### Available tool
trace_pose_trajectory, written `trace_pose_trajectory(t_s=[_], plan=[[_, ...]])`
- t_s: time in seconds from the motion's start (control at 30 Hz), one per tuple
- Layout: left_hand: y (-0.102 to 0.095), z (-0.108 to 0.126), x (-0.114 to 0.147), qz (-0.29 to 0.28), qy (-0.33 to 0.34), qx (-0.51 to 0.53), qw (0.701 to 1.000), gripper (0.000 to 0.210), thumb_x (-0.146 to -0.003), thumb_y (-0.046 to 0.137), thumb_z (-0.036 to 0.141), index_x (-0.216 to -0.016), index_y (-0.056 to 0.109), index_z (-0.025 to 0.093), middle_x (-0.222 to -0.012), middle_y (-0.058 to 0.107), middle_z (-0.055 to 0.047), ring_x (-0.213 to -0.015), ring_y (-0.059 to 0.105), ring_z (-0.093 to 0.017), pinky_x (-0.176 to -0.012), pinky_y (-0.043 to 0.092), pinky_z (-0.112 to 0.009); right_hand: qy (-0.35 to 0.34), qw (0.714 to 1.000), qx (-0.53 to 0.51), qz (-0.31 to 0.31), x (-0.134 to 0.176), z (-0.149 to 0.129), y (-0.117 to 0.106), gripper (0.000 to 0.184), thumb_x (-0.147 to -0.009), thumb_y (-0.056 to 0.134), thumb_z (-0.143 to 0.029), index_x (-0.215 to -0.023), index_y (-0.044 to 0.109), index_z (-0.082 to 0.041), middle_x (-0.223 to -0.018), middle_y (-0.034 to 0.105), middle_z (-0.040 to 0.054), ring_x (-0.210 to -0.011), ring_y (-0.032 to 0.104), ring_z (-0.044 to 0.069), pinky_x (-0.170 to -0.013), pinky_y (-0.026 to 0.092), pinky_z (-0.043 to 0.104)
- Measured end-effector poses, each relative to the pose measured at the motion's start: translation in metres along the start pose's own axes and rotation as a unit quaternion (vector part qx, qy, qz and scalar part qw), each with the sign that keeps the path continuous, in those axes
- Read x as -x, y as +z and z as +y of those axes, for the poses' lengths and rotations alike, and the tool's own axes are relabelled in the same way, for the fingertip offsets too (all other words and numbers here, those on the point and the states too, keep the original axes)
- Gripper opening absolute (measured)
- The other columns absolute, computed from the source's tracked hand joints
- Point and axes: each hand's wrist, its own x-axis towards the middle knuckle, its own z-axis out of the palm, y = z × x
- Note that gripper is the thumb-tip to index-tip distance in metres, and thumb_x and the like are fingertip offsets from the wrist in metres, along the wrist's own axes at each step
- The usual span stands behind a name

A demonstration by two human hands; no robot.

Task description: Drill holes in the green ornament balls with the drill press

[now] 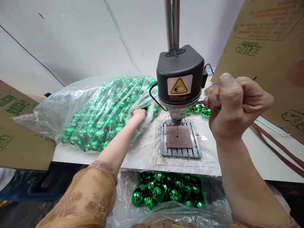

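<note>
My left hand [139, 115] reaches into the mouth of a big clear plastic bag [45, 114] full of shiny green faceted balls [95, 133]. Its fingers are hidden inside, so what they touch does not show. On the right, my right hand [234, 106] is closed around the feed handle of a small black drill press [180, 76], whose metal hub shows by the fingers. Below the drill bit, a square brown board [179, 136] with one small dark hole lies on the slotted grey base plate [163, 152]. No ball sits under the bit.
Below the table edge, a plastic-lined container holds more green balls [158, 193]. Several lie behind the press [197, 109]. Cardboard boxes stand at left [23, 142] and right [268, 63]. Dark shavings surround the base, and a brown strap [273, 139] lies at right.
</note>
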Motion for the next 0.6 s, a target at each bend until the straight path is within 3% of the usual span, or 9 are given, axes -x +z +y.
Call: trace_pose_trajectory(t_s=[0.1,0.17,0.23,0.3,0.4,0.5,0.6], plan=[[-0.011,0.0,0.016,0.025,0.035,-0.001,0.999,0.02,-0.082,0.064,0.018,-0.098,0.075,0.015,-0.101,0.071,-0.017,-0.117,0.06,-0.038,-0.098,0.045,-0.048,0.003,1.0,-0.013,-0.002,0.0,0.0,-0.001,0.046,-0.088,0.059,-0.013,-0.054,0.028,-0.018,-0.046,0.028,-0.0071,-0.041,0.037,0.003,-0.043,0.026,0.026],[-0.014,0.001,0.032,0.035,0.08,0.104,0.991,0.026,-0.087,0.06,0.025,-0.109,0.072,0.019,-0.102,0.07,-0.012,-0.107,0.063,-0.03,-0.093,0.049,-0.042,-0.006,1.0,-0.018,0.001,0.001,0.001,-0.001,0.046,-0.087,0.06,-0.013,-0.054,0.028,-0.019,-0.046,0.028,-0.0072,-0.041,0.036,0.003,-0.043,0.026,0.027],[-0.012,0.004,0.05,0.004,0.102,0.298,0.949,0.031,-0.09,0.057,0.035,-0.116,0.068,0.022,-0.102,0.068,-0.009,-0.092,0.064,-0.023,-0.082,0.054,-0.036,-0.011,1.0,-0.011,0.004,0.0,0.001,0.0,0.046,-0.087,0.06,-0.014,-0.053,0.029,-0.019,-0.045,0.028,-0.0073,-0.04,0.036,0.004,-0.043,0.027,0.027],[-0.002,0.008,0.068,-0.063,0.079,0.477,0.873,0.035,-0.09,0.058,0.044,-0.117,0.064,0.023,-0.102,0.067,-0.007,-0.083,0.064,-0.018,-0.074,0.056,-0.033,-0.015,1.0,-0.002,0.007,0.0,0.002,0.0,0.047,-0.088,0.06,-0.015,-0.053,0.029,-0.019,-0.044,0.028,-0.0075,-0.04,0.037,0.004,-0.043,0.028,0.026],[0.019,0.015,0.091,-0.14,0.028,0.597,0.79,0.042,-0.086,0.067,0.052,-0.117,0.062,0.023,-0.101,0.068,-0.006,-0.081,0.066,-0.017,-0.071,0.057,-0.032,-0.015,1.0,0.009,0.017,0.0,0.002,0.0,0.048,-0.088,0.06,-0.016,-0.052,0.029,-0.02,-0.043,0.029,-0.0078,-0.039,0.037,0.004,-0.043,0.03,0.027],[0.04,0.019,0.105,-0.154,0.016,0.635,0.757,0.046,-0.081,0.075,0.054,-0.114,0.062,0.023,-0.103,0.069,-0.006,-0.085,0.068,-0.018,-0.072,0.057,-0.032,-0.012,1.0,0.006,0.018,0.0,0.004,-0.001,0.048,-0.087,0.061,-0.018,-0.051,0.031,-0.021,-0.043,0.031,-0.0078,-0.038,0.037,0.006,-0.042,0.031,0.028],[0.059,0.024,0.112,-0.133,0.025,0.642,0.755,0.049,-0.079,0.077,0.055,-0.112,0.061,0.023,-0.105,0.07,-0.005,-0.087,0.068,-0.017,-0.077,0.057,-0.033,-0.014,1.0,-0.003,0.008,-0.001,0.007,-0.002,0.047,-0.086,0.065,-0.023,-0.052,0.033,-0.022,-0.042,0.031,-0.0078,-0.037,0.036,0.007,-0.039,0.029,0.031]])
